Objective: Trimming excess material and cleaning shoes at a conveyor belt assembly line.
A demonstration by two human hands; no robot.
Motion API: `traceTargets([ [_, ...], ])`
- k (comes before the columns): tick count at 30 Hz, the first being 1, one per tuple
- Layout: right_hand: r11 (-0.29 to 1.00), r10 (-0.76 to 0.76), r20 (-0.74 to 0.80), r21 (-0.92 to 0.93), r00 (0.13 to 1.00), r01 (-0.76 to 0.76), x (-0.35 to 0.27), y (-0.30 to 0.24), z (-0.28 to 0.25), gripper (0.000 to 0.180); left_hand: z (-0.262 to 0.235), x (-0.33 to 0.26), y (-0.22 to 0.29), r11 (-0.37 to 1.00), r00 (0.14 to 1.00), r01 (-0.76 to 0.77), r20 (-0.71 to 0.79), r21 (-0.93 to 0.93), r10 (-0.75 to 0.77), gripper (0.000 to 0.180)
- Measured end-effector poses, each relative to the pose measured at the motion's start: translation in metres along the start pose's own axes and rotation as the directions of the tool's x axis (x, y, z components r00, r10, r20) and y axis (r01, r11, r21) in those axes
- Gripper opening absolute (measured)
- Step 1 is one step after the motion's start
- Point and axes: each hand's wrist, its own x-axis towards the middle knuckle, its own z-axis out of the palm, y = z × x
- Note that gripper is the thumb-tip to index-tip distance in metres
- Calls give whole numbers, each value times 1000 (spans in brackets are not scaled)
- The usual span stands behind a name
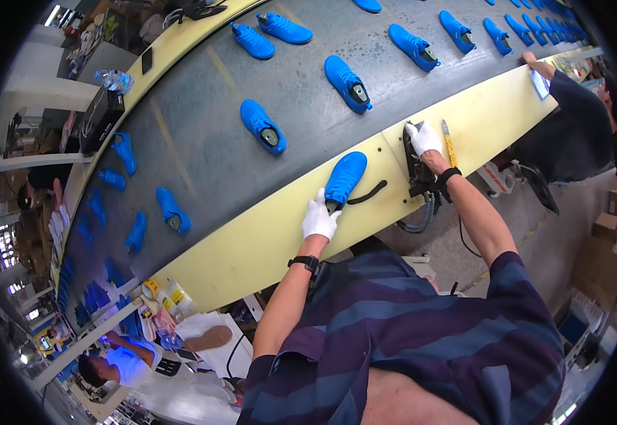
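My left hand [320, 219], in a white glove, is closed round the heel end of a blue sneaker [348, 176], its toe pointing away from me over the cream tabletop [251, 258]. My right hand [427, 139], gloved too, grips the top of a dark device [414, 164] at the near side of the tabletop; what kind of device it is I cannot make out. A slim yellow tool [449, 142] lies right of that hand. Between the sneaker and the device is a curved black strip [369, 193].
Beyond the tabletop runs a grey conveyor belt [202, 106] with several blue sneakers [263, 126] spread along it. At far right a co-worker's arm [539, 66] reaches to the belt's edge. Another person [120, 361] sits at lower left. Cardboard boxes [602, 262] stand on the right.
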Motion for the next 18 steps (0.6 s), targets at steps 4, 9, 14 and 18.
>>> traceTargets([
  [4, 839, -507, -220, -349, 833, 418, -29, -57, -34, 50, 1, 4, -2, 998, 998, 68, 15, 12, -68, 85],
  [9, 688, -715, 271, 108, 645, 717, -129, -163, -25, 25, 14, 5, -11, 995, 996, 94, 4, -32, -94, 72],
  [14, 640, -649, 602, 103, 465, 761, -182, -170, 27, 32, 9, 5, -6, 982, 993, 110, 53, -153, -103, 51],
  [18, 538, -586, 753, 84, 301, 839, -170, -191, 29, 39, 1, 0, -18, 975, 992, 124, 35, -183, -120, 51],
])
